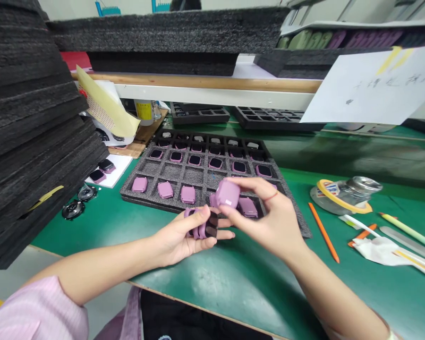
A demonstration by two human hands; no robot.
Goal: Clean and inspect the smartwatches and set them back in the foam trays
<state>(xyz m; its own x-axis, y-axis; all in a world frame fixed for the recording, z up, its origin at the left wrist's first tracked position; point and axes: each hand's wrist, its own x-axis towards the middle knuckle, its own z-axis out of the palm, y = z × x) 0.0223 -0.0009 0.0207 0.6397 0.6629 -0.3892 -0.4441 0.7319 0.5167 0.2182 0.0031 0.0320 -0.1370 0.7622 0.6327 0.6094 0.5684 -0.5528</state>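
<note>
Several purple watch cases (200, 225) with dark faces are stacked in my left hand (180, 236), its thumb pressed over them. Just above and to the right, my right hand (272, 217) pinches one purple watch case (228, 193) between thumb and fingertips, its plain purple side toward me. Both hands are over the near edge of a black foam tray (150, 167) divided into square pockets. Purple watch cases lie plain side up in the front row, one (139, 184) at its left end. Rows farther back hold watch cases (215, 163) with black faces showing. My right hand hides part of the front row.
Black foam trays (31, 118) are stacked high on the left. A shelf (198, 92) crosses above the table (216, 283). At right are a glass bottle (343, 193), an orange stick (324, 231) and a white tissue (377, 250). Round dark watch parts (72, 209) lie at left.
</note>
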